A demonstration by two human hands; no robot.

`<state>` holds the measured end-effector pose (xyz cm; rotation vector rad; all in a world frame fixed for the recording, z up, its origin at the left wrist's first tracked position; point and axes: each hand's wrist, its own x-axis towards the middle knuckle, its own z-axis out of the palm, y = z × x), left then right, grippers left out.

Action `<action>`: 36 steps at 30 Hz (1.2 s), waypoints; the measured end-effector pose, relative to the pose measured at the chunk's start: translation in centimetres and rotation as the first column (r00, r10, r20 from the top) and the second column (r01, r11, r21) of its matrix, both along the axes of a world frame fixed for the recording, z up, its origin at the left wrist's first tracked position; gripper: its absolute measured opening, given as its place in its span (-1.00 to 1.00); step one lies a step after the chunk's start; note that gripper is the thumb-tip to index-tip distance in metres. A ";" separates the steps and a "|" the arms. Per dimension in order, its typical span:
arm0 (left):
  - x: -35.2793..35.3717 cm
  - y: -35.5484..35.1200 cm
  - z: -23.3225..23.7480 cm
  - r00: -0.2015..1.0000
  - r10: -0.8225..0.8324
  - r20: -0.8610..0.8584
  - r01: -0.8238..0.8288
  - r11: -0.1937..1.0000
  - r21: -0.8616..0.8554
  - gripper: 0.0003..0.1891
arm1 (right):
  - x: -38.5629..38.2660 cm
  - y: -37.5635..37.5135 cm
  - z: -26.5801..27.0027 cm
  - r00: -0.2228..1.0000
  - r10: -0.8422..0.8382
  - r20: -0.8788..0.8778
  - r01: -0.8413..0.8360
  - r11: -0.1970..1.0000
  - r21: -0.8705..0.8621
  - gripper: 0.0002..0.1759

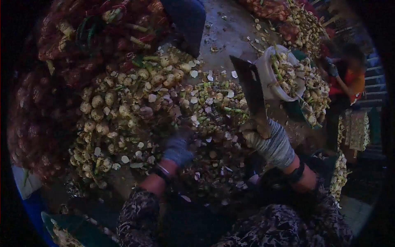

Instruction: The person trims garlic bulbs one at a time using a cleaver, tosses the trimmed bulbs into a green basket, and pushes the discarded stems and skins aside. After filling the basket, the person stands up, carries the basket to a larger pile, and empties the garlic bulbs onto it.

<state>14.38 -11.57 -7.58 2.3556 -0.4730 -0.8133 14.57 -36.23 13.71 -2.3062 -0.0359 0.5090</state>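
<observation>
In a grey knitted glove, my right hand [271, 144] grips the wooden handle of a cleaver [252, 82], its broad dark blade pointing up and away. My left hand [179, 150], also gloved, is smeared by motion low over the heap, and its fingers cannot be made out. Ahead of it and to its left lies a pile of round, pale, knobbly vegetables [107, 99], some with stalk stubs. Cut slices and trimmings [214, 96] cover the ground in front of both hands.
Red mesh sacks [37, 111] full of the vegetables stack up at left. A white bucket [266, 66] of trimmings stands at right. Beyond it another person [349, 78] in orange sits near a basket [356, 129]. A dark blue panel [189, 24] rises at the top.
</observation>
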 end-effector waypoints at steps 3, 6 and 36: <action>1.5 0.5 -7.3 0.970 0.181 0.162 -0.208 0.964 0.166 -0.10 | 0.6 -0.1 -0.6 0.986 -0.154 -0.058 0.162 0.973 0.164 -0.71; -1.5 -2.0 -8.0 0.981 0.066 0.181 -0.105 0.971 0.213 -0.14 | 1.2 0.1 -1.3 0.982 -0.179 -0.062 0.187 0.970 0.155 -0.71; -3.5 3.6 -1.5 0.878 0.230 -0.419 -0.464 0.618 -0.635 -0.62 | -1.2 2.5 -7.7 0.924 0.376 -0.067 -0.382 0.904 -0.194 -0.75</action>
